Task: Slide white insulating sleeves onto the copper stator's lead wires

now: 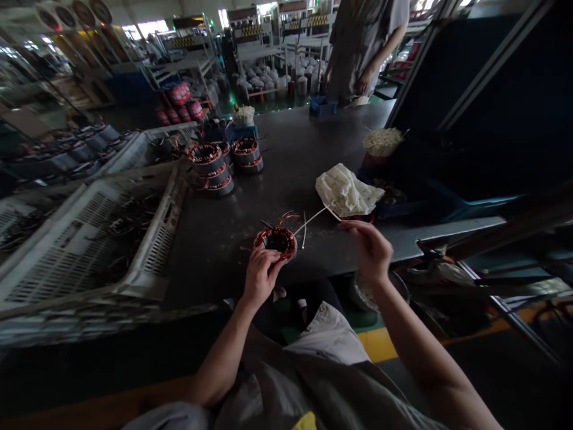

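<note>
A ring-shaped stator (pixel 290 246) with copper windings lies on the dark table near its front edge. My left hand (pixel 262 272) is closed on its near rim, fingers over the copper. A white cord (pixel 312 220) runs from the stator's right side up to the right and bends back down to my right hand (pixel 370 248), whose fingers are pinched on it. Loose copper wires stick up behind the stator, and a short white strand hangs beside it. Just beyond my right hand, a pale patterned cloth (pixel 344 190) covers part of a red object.
Stacked stators (pixel 217 173) stand at the table's back left, beside white plastic crates (pixel 152 251). Bundles of white pieces (pixel 384 142) and a blue bin (pixel 465 206) are to the right. A person (pixel 358 54) stands across the table.
</note>
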### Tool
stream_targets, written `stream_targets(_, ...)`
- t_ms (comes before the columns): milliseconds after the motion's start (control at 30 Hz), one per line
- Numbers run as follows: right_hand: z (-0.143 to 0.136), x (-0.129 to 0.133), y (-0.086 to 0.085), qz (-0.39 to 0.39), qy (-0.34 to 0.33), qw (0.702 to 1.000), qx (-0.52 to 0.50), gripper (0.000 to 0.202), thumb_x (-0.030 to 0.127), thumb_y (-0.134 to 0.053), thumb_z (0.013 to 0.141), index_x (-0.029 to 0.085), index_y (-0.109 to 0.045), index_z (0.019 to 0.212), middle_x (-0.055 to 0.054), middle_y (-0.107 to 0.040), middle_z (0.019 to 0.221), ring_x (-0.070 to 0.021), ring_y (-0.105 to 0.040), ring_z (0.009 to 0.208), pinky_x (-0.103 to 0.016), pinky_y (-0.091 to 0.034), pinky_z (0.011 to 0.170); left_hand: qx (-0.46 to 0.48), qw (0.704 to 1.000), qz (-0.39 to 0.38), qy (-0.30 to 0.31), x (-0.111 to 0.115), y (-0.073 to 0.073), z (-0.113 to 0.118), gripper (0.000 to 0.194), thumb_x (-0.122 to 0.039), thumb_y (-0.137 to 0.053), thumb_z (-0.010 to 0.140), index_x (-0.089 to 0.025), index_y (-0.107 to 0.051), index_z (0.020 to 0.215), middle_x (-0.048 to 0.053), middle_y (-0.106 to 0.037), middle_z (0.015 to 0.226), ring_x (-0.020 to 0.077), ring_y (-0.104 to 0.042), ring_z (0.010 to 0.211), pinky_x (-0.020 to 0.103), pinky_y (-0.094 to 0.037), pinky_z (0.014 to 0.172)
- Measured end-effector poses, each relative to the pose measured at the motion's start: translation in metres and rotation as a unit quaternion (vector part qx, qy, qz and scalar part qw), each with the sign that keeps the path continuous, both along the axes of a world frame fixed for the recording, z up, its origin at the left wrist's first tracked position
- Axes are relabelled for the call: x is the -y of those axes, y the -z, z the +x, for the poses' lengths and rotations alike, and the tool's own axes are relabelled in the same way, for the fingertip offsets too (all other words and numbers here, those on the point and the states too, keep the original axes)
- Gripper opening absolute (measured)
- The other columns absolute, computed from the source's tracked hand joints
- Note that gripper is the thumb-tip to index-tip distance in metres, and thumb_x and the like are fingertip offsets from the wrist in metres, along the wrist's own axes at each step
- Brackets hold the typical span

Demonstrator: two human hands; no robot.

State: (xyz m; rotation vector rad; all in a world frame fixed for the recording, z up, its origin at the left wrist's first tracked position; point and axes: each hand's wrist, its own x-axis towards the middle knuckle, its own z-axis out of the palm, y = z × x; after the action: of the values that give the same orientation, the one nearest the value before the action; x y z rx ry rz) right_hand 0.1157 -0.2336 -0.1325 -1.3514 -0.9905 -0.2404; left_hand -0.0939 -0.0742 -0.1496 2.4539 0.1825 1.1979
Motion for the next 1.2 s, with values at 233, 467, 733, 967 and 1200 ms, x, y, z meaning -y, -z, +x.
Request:
stream_targets(233, -0.046, 0.045, 0.002, -0.049, -0.111, 0.99, 0.065, 0.029, 0.004, -0.054, 0.089, 0.022, -0.062, 0.111, -0.008, -0.066, 0.108, -0.0217, -0.065, 0.098, -0.035, -0.054, 0.08, -0.025, 1.0, -0.002, 0.003, 0.001, -0.003, -0.003, 0.003, -0.018, -0.055, 0.099, -0.019, -0.057, 0.101, 0.004, -0.067, 0.104, 0.0194, -0.062, 0.104, 0.048, -0.039, 0.108)
stream_targets(467, -0.079, 0.063, 0.022, -0.092, -0.251, 0.964, -0.008, 0.018, 0.009, -0.044, 0.095, 0.019, -0.053, 0.107, -0.013, -0.061, 0.123, -0.0232, -0.061, 0.11, -0.036, -0.053, 0.087, -0.05, 0.999, -0.011, 0.019, -0.002, -0.005, -0.003, 0.005, -0.019, -0.054, 0.1, -0.02, -0.059, 0.101, 0.004, -0.067, 0.1, 0.0185, -0.062, 0.098, 0.047, -0.039, 0.108)
stream_targets(733, -0.087, 0.056, 0.019, -0.149, -0.235, 0.961, 0.001, 0.023, 0.009, -0.048, 0.096, 0.019, -0.058, 0.114, -0.008, -0.068, 0.109, -0.0146, -0.066, 0.096, -0.023, -0.053, 0.081, -0.065, 0.997, -0.018, 0.048, -0.01, -0.009, -0.009, 0.008, -0.025, -0.053, 0.101, -0.019, -0.058, 0.099, 0.004, -0.067, 0.099, 0.0186, -0.063, 0.099, 0.047, -0.041, 0.106)
stream_targets(967, -0.088, 0.041, 0.009, -0.177, -0.216, 0.96, -0.027, 0.023, 0.014, -0.051, 0.097, 0.021, -0.062, 0.117, -0.005, -0.07, 0.102, -0.0131, -0.068, 0.088, -0.02, -0.053, 0.075, -0.063, 0.997, -0.043, -0.006, 0.0, -0.012, -0.005, 0.012, -0.025, -0.049, 0.103, -0.018, -0.056, 0.096, 0.004, -0.067, 0.096, 0.0181, -0.064, 0.097, 0.047, -0.04, 0.108)
stream_targets(1200, -0.094, -0.001, 0.019, -0.135, -0.23, 0.955, -0.127, 0.019, 0.029, -0.052, 0.098, 0.019, -0.067, 0.105, -0.008, -0.07, 0.099, -0.0189, -0.067, 0.089, -0.027, -0.056, 0.076, 0.016, 0.984, -0.161, -0.081, 0.015, -0.001, 0.009, 0.02, -0.032, -0.055, 0.101, -0.018, -0.053, 0.116, 0.006, -0.067, 0.096, 0.0194, -0.066, 0.093, 0.041, -0.048, 0.1)
